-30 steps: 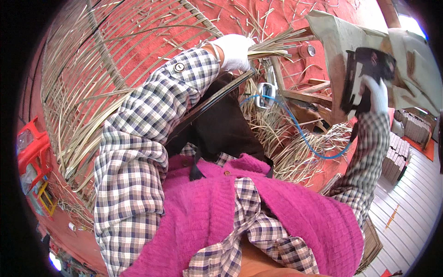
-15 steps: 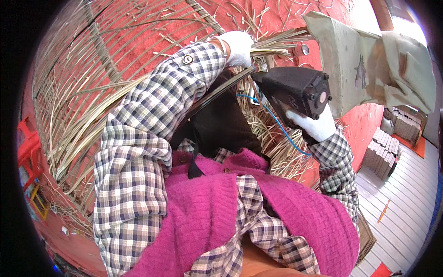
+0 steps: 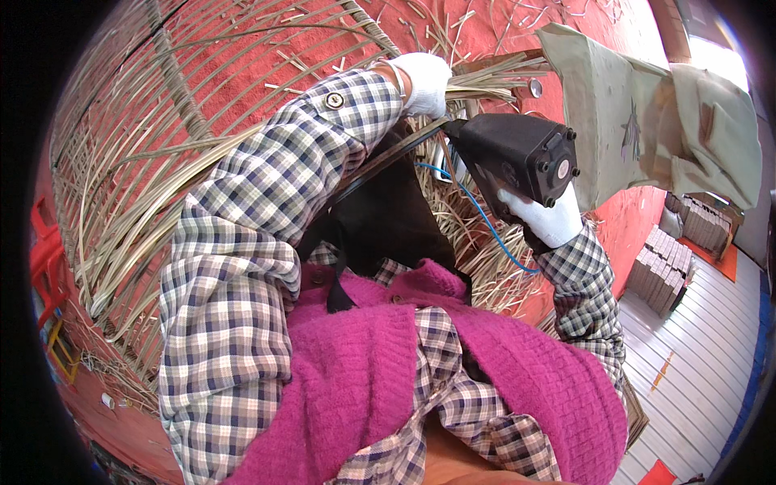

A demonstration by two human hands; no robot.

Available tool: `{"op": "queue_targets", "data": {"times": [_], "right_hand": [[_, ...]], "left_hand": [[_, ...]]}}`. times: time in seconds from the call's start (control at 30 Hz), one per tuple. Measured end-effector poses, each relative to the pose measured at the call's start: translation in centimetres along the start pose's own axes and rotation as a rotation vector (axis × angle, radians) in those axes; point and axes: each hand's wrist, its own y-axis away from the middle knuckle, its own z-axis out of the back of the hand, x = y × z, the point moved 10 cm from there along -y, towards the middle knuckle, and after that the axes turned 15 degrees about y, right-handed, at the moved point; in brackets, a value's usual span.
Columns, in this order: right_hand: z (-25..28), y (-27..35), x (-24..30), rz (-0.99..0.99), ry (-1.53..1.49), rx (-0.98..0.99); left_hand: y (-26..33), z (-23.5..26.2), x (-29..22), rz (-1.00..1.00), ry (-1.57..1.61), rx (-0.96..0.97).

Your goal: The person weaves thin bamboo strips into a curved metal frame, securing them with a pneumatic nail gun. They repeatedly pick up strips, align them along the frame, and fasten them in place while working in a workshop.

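Note:
My right hand (image 3: pixel 550 217), in a white glove, is wrapped around the grip of a black staple gun (image 3: pixel 517 153). A blue air hose (image 3: pixel 485 212) curves beneath the tool. Its nose meets the end of a narrow dark bar (image 3: pixel 388 158), right below my left hand (image 3: pixel 426 83). That hand, also white-gloved, is closed on pale rattan strips (image 3: pixel 493 83), which stick out to its right; its fingertips are mostly hidden. On the left, a large openwork rattan frame (image 3: pixel 174 77) with wrapped ribs spreads behind my left forearm.
Loose strips (image 3: pixel 501 271) lie heaped under the tool. A pale green cloth (image 3: pixel 602 121) hangs at the right, with a can (image 3: pixel 529 87) beside it. Stacked bundles (image 3: pixel 661 271) stand on the floor farther right. A red plastic stool (image 3: pixel 48 259) is at the left edge.
The staple gun's nose has come slightly nearer the bar's end, the tool tilting a little. Both hands keep their hold; the whole view has shifted slightly.

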Motion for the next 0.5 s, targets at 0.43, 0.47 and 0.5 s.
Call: {"op": "queue_targets", "data": {"times": [0.43,0.47,0.5], "right_hand": [[-1.5,-1.4,2.2,0.318,0.502,0.089],[-1.3,-1.4,2.1,0.287,0.425,0.068],[-1.0,-1.3,1.9,0.258,0.348,0.048]], "left_hand": [[0.3,0.1,-0.3,-0.004,-0.014,-0.006],[0.7,0.5,-0.5,-0.014,-0.002,-0.013],[1.1,1.0,-0.6,-0.023,0.010,-0.022]]}}
